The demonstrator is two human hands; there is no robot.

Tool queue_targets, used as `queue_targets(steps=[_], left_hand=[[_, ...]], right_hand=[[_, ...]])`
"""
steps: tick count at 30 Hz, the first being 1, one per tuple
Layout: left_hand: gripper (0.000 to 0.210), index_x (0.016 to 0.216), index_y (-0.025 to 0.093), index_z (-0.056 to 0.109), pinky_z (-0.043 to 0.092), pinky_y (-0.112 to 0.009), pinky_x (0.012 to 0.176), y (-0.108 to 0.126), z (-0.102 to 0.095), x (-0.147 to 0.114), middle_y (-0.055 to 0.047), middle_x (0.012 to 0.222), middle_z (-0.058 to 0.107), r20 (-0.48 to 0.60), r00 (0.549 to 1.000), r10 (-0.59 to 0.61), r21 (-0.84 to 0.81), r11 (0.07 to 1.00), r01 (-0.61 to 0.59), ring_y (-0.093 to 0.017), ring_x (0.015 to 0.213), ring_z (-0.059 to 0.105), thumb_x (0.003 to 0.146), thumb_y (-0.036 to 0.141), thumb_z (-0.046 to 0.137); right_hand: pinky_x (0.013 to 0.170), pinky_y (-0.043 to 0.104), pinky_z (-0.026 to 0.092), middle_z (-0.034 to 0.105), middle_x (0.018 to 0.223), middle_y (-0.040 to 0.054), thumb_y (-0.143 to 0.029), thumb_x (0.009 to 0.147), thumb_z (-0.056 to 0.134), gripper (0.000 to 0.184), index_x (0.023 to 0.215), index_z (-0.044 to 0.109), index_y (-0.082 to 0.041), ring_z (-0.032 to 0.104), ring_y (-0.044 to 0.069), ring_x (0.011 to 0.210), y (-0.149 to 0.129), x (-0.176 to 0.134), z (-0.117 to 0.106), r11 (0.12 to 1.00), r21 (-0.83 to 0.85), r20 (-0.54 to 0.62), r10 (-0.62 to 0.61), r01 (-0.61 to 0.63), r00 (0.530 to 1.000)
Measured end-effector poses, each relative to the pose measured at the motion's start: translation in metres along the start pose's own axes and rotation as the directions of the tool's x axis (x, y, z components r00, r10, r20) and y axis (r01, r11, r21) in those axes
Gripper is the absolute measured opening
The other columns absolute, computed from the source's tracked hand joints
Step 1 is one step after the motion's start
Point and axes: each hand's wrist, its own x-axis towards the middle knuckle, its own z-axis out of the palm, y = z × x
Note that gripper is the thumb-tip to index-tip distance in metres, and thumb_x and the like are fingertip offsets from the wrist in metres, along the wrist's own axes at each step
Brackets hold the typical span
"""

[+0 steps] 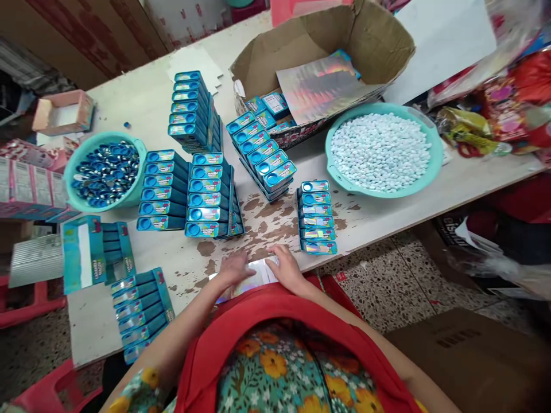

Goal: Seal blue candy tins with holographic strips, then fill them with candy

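Observation:
At the table's near edge, a shiny holographic sheet (pixel 260 274) lies in front of my body, partly hidden by my hands and the red apron. My left hand (pixel 235 268) rests on its left side, with thumb and fingers apart. On the right side, my right hand (pixel 287 267) touches the sheet, its thumb and forefinger spread. Just beyond my right hand stands a row of small blue tins (pixel 316 221), several with shiny strips on their ends. Fuller display boxes of the same blue tins (pixel 208 201) stand ahead of my left hand.
A turquoise basin of pale candies (pixel 383 150) stands at right, and a basin of small blue and silver pieces (pixel 105 172) at left. Behind is an open cardboard box (pixel 297 63) containing tins and a holographic sheet. More boxed tins (pixel 142 312) sit at the left corner.

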Motion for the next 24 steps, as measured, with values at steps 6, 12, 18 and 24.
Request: queue_targets(steps=[6, 12, 18, 24], left_hand=[[0.020, 0.076, 0.018, 0.058, 0.037, -0.025, 0.063, -0.017, -0.005, -0.002, -0.003, 0.076, 0.064, -0.073, 0.990, 0.122, -0.256, 0.957, -0.137, -0.017, 0.072, 0.057, 0.085, 0.026, 0.042], [0.020, 0.079, 0.018, 0.063, 0.037, -0.024, 0.064, -0.017, 0.002, 0.008, -0.004, 0.083, 0.067, -0.119, 0.993, 0.014, -0.245, 0.969, -0.043, -0.018, 0.079, 0.059, 0.083, 0.024, 0.044], [0.024, 0.086, 0.018, 0.064, 0.041, -0.029, 0.075, -0.009, 0.004, 0.007, -0.009, 0.088, 0.067, -0.187, 0.981, -0.053, -0.251, 0.968, 0.004, -0.022, 0.088, 0.060, 0.086, 0.027, 0.042], [0.035, 0.109, 0.018, 0.056, 0.044, -0.027, 0.079, 0.023, -0.014, -0.014, -0.007, 0.103, 0.064, -0.216, 0.891, 0.400, -0.665, 0.608, -0.434, -0.019, 0.094, 0.058, 0.085, 0.041, 0.050]], right_hand=[[0.093, 0.042, 0.045, 0.053, 0.124, 0.0108, -0.021, 0.084, 0.059, 0.039, 0.122, 0.054, -0.023, 0.048, 0.026, 0.114, -0.008, 0.008, 0.009, 0.944, -0.185, 0.248, -0.224, 0.273, 0.942], [0.091, 0.044, 0.045, 0.049, 0.134, 0.0116, -0.017, 0.084, 0.058, 0.033, 0.117, 0.058, -0.021, 0.043, 0.028, 0.121, -0.008, 0.009, 0.011, 0.852, -0.261, 0.448, -0.310, 0.454, 0.839], [0.076, 0.033, 0.046, 0.065, 0.086, 0.0057, -0.017, 0.082, 0.063, 0.001, 0.082, 0.063, -0.018, 0.059, 0.020, 0.085, -0.012, 0.007, -0.002, 0.947, -0.182, 0.300, -0.203, 0.265, 0.932], [0.065, 0.026, 0.044, 0.063, 0.073, 0.0003, -0.026, 0.084, 0.057, 0.010, 0.076, 0.059, -0.020, 0.057, 0.015, 0.069, -0.027, 0.007, -0.037, 0.985, 0.163, 0.064, 0.037, -0.047, 0.997]])
